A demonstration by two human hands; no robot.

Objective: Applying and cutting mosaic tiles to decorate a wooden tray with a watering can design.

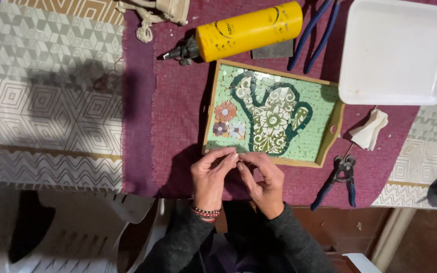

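Green mosaic tray [271,114] sits just beyond my fingertips. My left hand [210,174] and right hand [264,179] pinch together; whether they hold a tile piece, I cannot tell. Such pieces are likely light, brittle; grip by edges.

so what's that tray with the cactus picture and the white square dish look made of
The wooden-framed mosaic tray looks like pale, unvarnished wood at the rim, its face set with small glossy green, white and dark tile pieces, likely ceramic or glass. The white square dish seems thin foam or plastic: matte, rounded corners, soft moulded rim.
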